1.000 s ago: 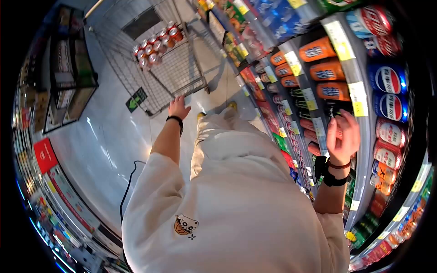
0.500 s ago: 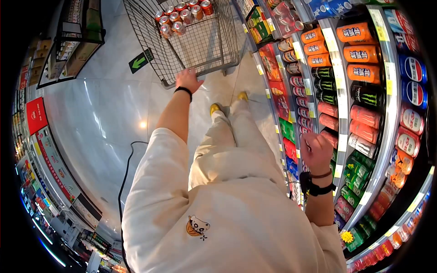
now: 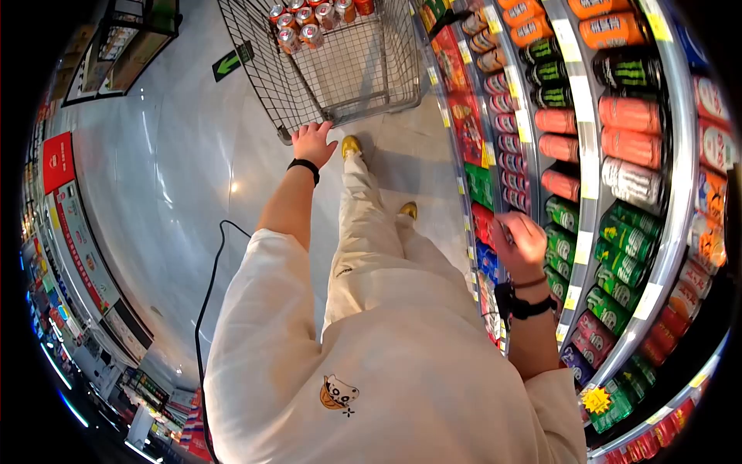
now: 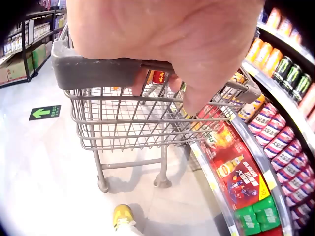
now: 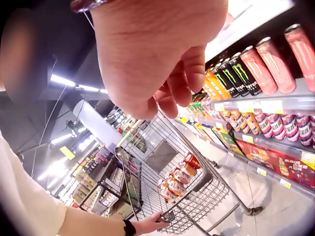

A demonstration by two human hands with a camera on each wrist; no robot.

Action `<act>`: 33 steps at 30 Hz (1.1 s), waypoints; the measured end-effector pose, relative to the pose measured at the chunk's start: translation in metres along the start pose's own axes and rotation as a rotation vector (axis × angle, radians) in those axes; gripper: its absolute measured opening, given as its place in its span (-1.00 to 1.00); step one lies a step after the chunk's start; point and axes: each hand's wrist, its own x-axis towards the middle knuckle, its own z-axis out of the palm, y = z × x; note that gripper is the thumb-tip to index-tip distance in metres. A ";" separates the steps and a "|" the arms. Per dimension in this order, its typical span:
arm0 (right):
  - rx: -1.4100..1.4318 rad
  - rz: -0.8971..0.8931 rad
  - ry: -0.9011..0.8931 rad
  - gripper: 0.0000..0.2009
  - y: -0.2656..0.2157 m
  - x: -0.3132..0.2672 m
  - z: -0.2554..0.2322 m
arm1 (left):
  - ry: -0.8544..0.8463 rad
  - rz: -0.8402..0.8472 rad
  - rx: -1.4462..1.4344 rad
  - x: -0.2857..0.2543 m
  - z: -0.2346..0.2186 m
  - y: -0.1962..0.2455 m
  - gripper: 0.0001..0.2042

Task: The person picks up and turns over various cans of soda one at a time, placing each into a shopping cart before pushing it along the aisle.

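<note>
My left hand [image 3: 312,145] grips the grey handle [image 4: 93,73] of a wire shopping cart [image 3: 352,77], its fingers bent over the bar in the left wrist view. A cluster of drink cans [image 5: 179,179], orange, white and red with silver tops, stands together inside the cart. Loosely curled and holding nothing, my right hand [image 3: 518,246] hangs beside the drinks shelves. Nearest to it in the head view are green cans [image 3: 560,243] and pink cans [image 3: 559,147] on the shelf.
Shelves of cans line the right side, with black cans [image 3: 627,69] and orange cans [image 3: 610,31] farther along. A dark display rack [image 3: 127,54] stands left of the cart. On the floor is a green arrow sign [image 4: 45,112]. A black cable [image 3: 207,294] runs beside my left sleeve.
I have walked forward along the shelves with the cart. My right hand has drawn away from the shelf cans, lower and nearer my body. The left hand stays on the handle.
</note>
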 end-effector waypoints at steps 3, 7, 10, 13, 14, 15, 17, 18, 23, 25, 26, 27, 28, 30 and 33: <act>0.080 0.073 -0.068 -0.86 0.028 -0.037 0.032 | -0.008 0.045 0.019 -0.059 0.017 0.037 -0.60; 0.379 0.438 -0.125 -0.65 0.088 -0.066 0.113 | -0.139 -0.045 0.128 -0.113 0.035 0.089 -0.66; 0.352 0.449 -0.140 -0.43 0.120 -0.065 0.171 | -0.136 -0.006 0.177 -0.159 0.051 0.119 -0.71; 0.347 0.594 -0.152 -0.23 0.133 -0.067 0.202 | -0.278 -0.036 0.123 -0.199 0.063 0.148 -0.66; 0.347 0.737 -0.180 -0.15 0.137 -0.066 0.208 | -0.277 -0.027 0.137 -0.214 0.075 0.159 -0.62; 0.350 0.742 -0.179 -0.15 0.146 -0.072 0.218 | -0.277 -0.015 0.152 -0.228 0.087 0.167 -0.58; 0.422 0.820 -0.010 -0.08 0.172 -0.106 0.240 | -0.398 0.047 0.024 -0.237 0.058 0.171 -0.51; 0.404 0.803 0.019 -0.04 0.180 -0.126 0.244 | -0.325 0.124 0.109 -0.234 0.045 0.168 -0.51; 0.334 0.880 0.028 -0.02 0.188 -0.194 0.227 | -0.134 0.244 0.525 -0.212 0.036 0.078 -0.48; 0.254 0.881 0.059 -0.04 0.181 -0.211 0.223 | -0.286 0.334 0.521 -0.221 0.020 0.081 -0.49; 0.240 0.906 0.050 -0.04 0.181 -0.218 0.220 | -0.341 0.366 0.555 -0.229 0.019 0.085 -0.50; 0.226 0.936 0.041 -0.05 0.181 -0.226 0.218 | -0.398 0.403 0.590 -0.236 0.020 0.090 -0.51; 0.276 0.909 0.061 -0.06 0.182 -0.232 0.217 | -0.441 0.387 0.601 -0.239 0.018 0.096 -0.53; 0.266 0.929 0.016 -0.07 0.181 -0.242 0.211 | -0.436 0.384 0.614 -0.246 0.022 0.099 -0.53; 0.278 0.934 0.016 -0.20 0.158 -0.239 0.202 | -0.377 0.285 0.532 -0.252 0.020 0.108 -0.53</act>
